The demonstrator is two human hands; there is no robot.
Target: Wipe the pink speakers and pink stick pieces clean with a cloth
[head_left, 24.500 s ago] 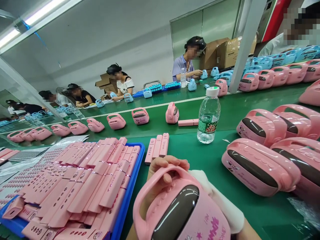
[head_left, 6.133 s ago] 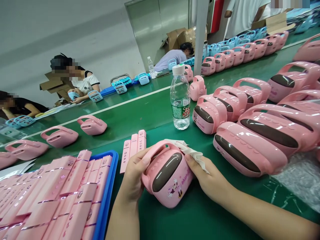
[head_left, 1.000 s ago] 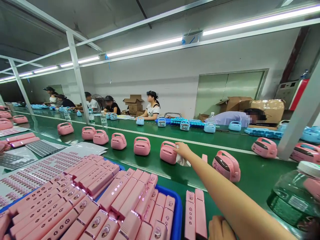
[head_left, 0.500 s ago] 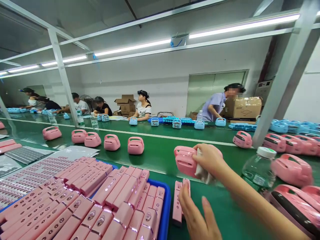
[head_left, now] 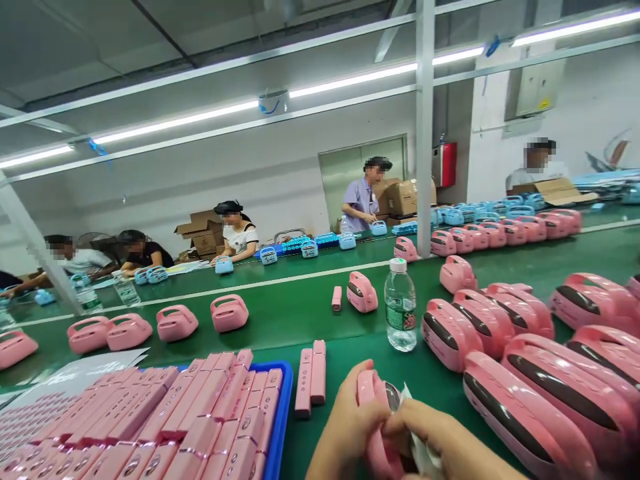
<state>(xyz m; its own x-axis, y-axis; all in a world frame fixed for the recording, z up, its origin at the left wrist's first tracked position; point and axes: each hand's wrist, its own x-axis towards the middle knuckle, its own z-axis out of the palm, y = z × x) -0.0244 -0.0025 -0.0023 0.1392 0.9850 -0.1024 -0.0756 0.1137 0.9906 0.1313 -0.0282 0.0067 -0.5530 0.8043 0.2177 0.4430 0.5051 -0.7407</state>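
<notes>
"So, is the left hand (head_left: 347,415) closed on anything?"

"It is: its fingers are curled around a pink case (head_left: 379,460), low in the view, over the near side of the table (head_left: 345,350). Whether the base touches down is hidden."

"And the right hand (head_left: 419,424)?"

"Curled as well, with a white cloth (head_left: 425,457) in its grasp, pressed up against the same case. The two hands meet there, so some fingertips cannot be made out."

"What lies around them?"

"Glossy green surface. To the left sits a blue tray (head_left: 283,423) heaped with pink bars (head_left: 200,413); two loose bars (head_left: 311,379) lie just beside its rim. Ahead and a little right stands a clear bottle (head_left: 401,313), near a close-packed group of finished-looking cases (head_left: 525,400) with dark windows."

"Farther out?"

"A line of plain pink cases (head_left: 177,323) runs off leftward. Past a white stripe (head_left: 305,275), blue cases (head_left: 347,240) stand before several people, one in a purple shirt (head_left: 356,199)."

"The room itself?"

"Pale wall (head_left: 275,163), a greenish door (head_left: 345,170), cardboard boxes (head_left: 407,198), a metal post (head_left: 425,133) rising through the scene, and a long light tube (head_left: 180,120) overhead."
</notes>
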